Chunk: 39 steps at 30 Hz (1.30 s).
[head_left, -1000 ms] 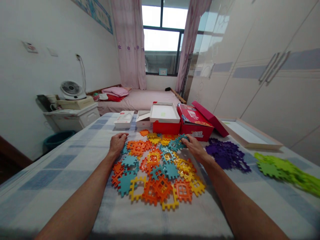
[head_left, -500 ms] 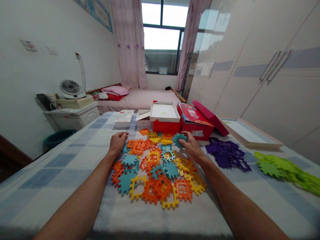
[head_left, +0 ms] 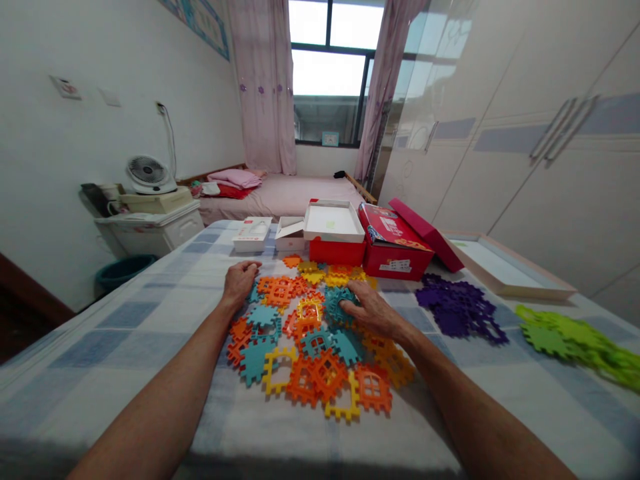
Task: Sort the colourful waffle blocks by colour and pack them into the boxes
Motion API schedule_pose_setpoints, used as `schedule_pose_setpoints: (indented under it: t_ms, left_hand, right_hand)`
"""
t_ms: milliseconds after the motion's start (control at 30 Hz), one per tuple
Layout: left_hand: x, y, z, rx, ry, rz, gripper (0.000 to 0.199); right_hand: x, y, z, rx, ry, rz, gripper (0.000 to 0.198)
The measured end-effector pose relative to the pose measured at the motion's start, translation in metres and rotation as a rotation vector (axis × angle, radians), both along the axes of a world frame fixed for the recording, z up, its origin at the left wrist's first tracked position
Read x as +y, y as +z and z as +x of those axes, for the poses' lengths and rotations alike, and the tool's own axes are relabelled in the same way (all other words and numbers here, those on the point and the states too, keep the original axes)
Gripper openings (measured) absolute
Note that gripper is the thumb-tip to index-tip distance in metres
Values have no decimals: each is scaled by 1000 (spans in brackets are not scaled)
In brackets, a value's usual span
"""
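Observation:
A spread of toothed plastic building pieces in orange, yellow and teal lies in front of me. My right hand (head_left: 370, 308) is over the right side of the spread, thumb and fingers closed on teal toothed pieces (head_left: 336, 305). Beneath and beside it lie yellow pieces (head_left: 395, 363) and an orange window piece (head_left: 374, 387). My left hand (head_left: 240, 283) rests at the upper left edge of the spread with its fingers curled in. A teal piece shows beside it; whether the fingers hold anything is hidden. Nearby is an orange piece (head_left: 277, 291).
Purple pieces (head_left: 457, 310) and lime-green pieces (head_left: 575, 343) lie in separate piles to the right. Behind the spread stand a white box (head_left: 253, 235), an open tray on a red box (head_left: 336, 253), a larger red box (head_left: 400, 260) and a shallow lid (head_left: 525, 287).
My right hand has moved left and toward me with the teal pieces, from near the red box to over the spread. My left hand stays about where it was.

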<state>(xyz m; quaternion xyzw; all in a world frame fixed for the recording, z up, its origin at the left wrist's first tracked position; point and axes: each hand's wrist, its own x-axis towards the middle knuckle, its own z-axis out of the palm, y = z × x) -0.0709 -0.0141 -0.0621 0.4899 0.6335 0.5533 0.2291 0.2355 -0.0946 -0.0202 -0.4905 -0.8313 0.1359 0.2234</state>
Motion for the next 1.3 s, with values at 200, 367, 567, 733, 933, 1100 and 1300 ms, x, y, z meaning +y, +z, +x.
schedule_pose_setpoints:
  t_ms: [200, 367, 567, 733, 933, 1100, 1300]
  left_hand:
    - [-2, 3, 1, 55, 5, -29, 33]
    - [-2, 2, 1, 66, -4, -41, 35]
    - [1, 0, -1, 81, -7, -47, 37]
    - [0, 0, -1, 112, -17, -51, 39]
    - [5, -5, -3, 131, -16, -64, 42]
    - [8, -8, -5, 166, -16, -60, 42]
    - [9, -10, -7, 176, -5, -66, 42]
  right_hand:
    - [-2, 4, 0, 107, 54, 13, 5]
    - [-1, 2, 1, 176, 14, -9, 9]
    - [4, 9, 9, 370, -83, -107, 13]
    - [-12, 36, 29, 494, 138, -403, 28]
    - [-51, 45, 28, 42, 293, -444, 23]
    - [-57, 31, 23, -126, 284, -353, 20]
    - [-61, 25, 26, -56, 313, -282, 15]
